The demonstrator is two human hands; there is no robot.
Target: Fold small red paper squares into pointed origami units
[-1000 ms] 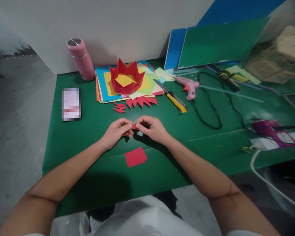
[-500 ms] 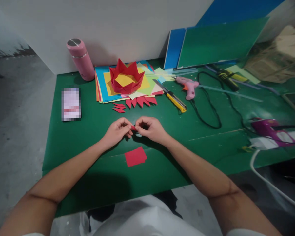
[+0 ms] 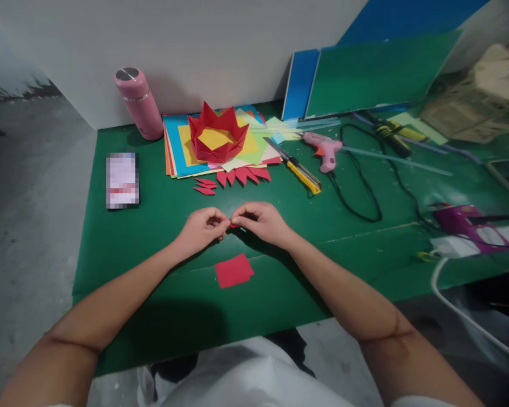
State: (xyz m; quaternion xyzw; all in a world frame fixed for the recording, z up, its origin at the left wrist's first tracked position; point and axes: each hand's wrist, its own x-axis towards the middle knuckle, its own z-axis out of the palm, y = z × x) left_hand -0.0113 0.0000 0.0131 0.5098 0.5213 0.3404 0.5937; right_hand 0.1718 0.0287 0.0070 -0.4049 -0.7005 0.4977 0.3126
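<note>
My left hand (image 3: 206,229) and my right hand (image 3: 261,222) meet above the green table, both pinching a small piece of red paper (image 3: 233,224). Fingers cover most of that piece, so its exact shape is hidden. Below the hands lie flat red paper rectangles (image 3: 233,271), overlapping. Just beyond the hands are a few folded red slivers (image 3: 205,186) and a row of pointed red paper pieces (image 3: 242,176). Behind them a red folded-paper ring with pointed tips (image 3: 218,152) rests on a stack of coloured paper (image 3: 178,150).
A pink flask (image 3: 141,107) and a blurred-out rectangular item (image 3: 123,181) stand at left. To the right are a yellow utility knife (image 3: 303,176), a pink glue gun (image 3: 327,151) with its black cord, pliers (image 3: 392,138) and a purple-and-white power strip (image 3: 466,226).
My fingertips have drawn closer together over the small red paper, and less of it shows between them. Everything else on the table stays where it was.
</note>
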